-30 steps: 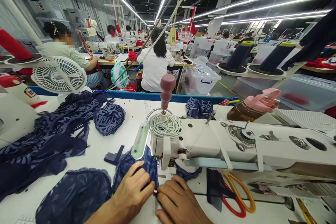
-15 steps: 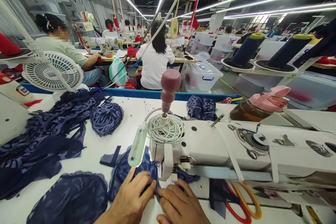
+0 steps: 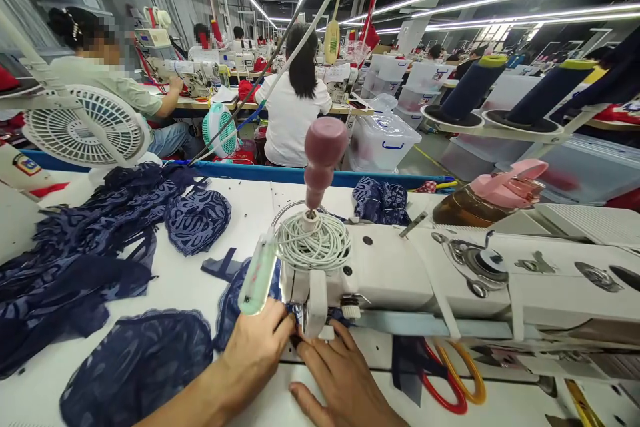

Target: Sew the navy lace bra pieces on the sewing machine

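My left hand (image 3: 257,350) presses down on a navy lace piece (image 3: 231,300) at the needle of the white sewing machine (image 3: 450,280), fingers curled together at the presser foot. My right hand (image 3: 340,373) lies beside it on the machine bed, fingers pointing at the needle and holding the fabric's edge flat. The fingertips of both hands meet just under the machine head, where the fabric is mostly hidden.
Heaps of navy lace (image 3: 75,260) lie at left, another piece (image 3: 135,367) near the front edge. Red and yellow scissors (image 3: 450,383) rest right of my hands. A white fan (image 3: 83,127), a pink-lidded bottle (image 3: 485,200) and thread cones (image 3: 470,90) stand behind. Other workers (image 3: 295,107) sit at machines beyond.
Both hands have moved forward with the lace, closer under the machine head. The view has shifted slightly.
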Demonstrator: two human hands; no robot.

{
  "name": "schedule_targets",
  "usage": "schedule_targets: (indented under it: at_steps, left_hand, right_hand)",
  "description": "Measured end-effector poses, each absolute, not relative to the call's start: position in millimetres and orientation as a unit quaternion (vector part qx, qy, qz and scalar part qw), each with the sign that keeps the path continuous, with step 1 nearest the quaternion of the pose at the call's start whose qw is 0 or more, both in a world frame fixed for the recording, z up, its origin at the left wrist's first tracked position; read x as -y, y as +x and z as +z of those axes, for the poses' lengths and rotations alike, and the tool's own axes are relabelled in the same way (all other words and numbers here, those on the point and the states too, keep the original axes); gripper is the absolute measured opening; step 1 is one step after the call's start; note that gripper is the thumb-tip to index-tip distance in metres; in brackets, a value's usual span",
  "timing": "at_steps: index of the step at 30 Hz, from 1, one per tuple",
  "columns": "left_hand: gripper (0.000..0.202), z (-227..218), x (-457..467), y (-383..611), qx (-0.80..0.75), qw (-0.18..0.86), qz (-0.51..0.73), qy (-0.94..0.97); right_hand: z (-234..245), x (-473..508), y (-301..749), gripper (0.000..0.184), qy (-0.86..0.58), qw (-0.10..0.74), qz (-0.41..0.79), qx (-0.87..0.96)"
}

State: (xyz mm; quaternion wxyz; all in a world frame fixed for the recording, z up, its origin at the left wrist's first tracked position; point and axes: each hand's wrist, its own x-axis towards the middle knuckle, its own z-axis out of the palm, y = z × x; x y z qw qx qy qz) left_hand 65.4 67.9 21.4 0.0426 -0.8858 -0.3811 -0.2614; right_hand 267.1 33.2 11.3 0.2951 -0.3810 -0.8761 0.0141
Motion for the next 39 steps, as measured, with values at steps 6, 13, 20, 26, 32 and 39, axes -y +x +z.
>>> schedule_targets:
  at_steps: [6,13,20,26,32,39]
  left_hand:
    - [0.038,20,-62,56,0.366,0.066,-0.256,-0.892]
    - [0.032,26,-57,62,0.371,0.098,-0.273,-0.882]
    - [0.033,19,-53,65,0.388,0.077,-0.31,-0.864]
    - [0.032,17,-65,63,0.359,0.115,-0.255,-0.89]
    - [0.029,11,-75,62,0.336,0.16,-0.252,-0.893]
    - [0.031,9,-69,59,0.396,0.119,-0.246,-0.877]
  right_hand:
    - [13,-31,269,0.033,-0.36,0.29,-0.02,0.887]
    - [-4,-27,259,0.033,-0.356,0.34,-0.085,0.866]
    - [-6,-28,262,0.028,-0.353,0.351,-0.078,0.863]
    - [-1,-32,261,0.034,-0.36,0.339,-0.049,0.868]
    - [3,-34,269,0.046,-0.379,0.279,-0.045,0.881]
    - [13,-3,294,0.04,-0.38,0.141,-0.177,0.897]
